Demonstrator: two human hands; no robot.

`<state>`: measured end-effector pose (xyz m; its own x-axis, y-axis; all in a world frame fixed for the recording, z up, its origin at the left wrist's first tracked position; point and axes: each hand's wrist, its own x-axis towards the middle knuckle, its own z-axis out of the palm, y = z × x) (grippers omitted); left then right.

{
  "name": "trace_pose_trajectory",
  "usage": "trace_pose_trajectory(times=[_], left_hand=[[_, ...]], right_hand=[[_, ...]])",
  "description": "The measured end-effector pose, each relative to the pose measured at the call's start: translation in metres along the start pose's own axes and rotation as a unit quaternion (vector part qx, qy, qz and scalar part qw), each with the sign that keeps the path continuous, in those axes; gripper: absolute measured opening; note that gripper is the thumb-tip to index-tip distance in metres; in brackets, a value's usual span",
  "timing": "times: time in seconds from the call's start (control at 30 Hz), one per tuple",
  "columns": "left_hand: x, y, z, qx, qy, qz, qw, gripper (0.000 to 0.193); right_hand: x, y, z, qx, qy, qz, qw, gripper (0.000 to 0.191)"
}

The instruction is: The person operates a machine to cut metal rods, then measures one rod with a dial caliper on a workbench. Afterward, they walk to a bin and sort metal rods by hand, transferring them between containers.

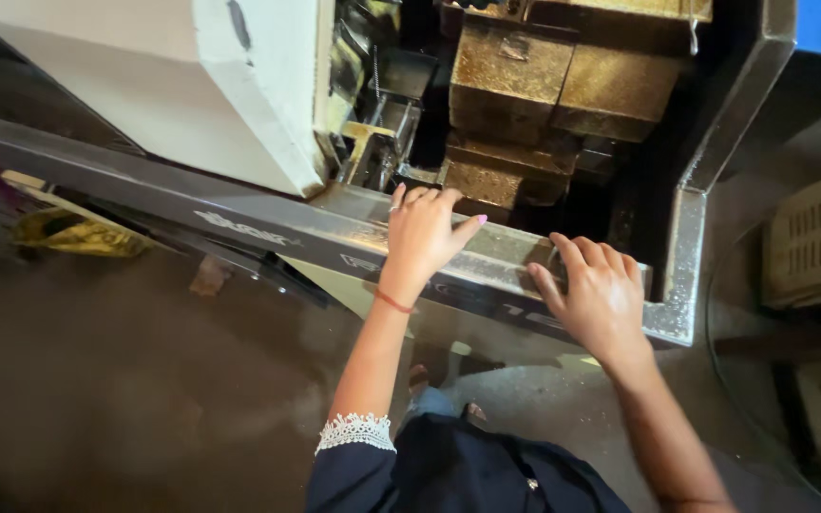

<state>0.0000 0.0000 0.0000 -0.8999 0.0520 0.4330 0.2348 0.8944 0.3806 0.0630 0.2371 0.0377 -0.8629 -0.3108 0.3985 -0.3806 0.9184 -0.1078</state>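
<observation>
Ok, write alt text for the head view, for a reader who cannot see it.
Seen from above, a person's left hand and right hand rest flat on the grey metal rail along a machine's front edge. Behind the rail sit grimy brass-coloured blocks and a white housing.

Machine's dark interior (pixel 639 190) indistinct.
</observation>
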Motion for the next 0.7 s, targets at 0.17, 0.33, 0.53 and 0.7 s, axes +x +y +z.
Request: trace_pose_trajectory(times=[0.17, 0.33, 0.53, 0.7], left_hand=[[0.007, -0.016, -0.017, 0.012, -0.097, 0.004, 0.995, 0.050], [0.005, -0.007, -0.018, -0.002, -0.067, -0.007, 0.998, 0.048], [-0.004, -0.014, -0.015, -0.021, -0.004, 0.043, 0.999, 0.044], [-0.005, -0.024, -0.018, -0.021, 0.000, 0.072, 0.997, 0.046]], right_hand=[[0.055, -0.004, -0.029, 0.035, -0.115, -0.103, 0.987, 0.050], [0.171, -0.016, 0.008, 0.140, -0.091, -0.157, 0.973, 0.037], [0.327, -0.023, 0.133, 0.259, -0.091, -0.140, 0.951, 0.041], [0.397, -0.040, 0.213, 0.286, -0.026, -0.068, 0.955, 0.068]])
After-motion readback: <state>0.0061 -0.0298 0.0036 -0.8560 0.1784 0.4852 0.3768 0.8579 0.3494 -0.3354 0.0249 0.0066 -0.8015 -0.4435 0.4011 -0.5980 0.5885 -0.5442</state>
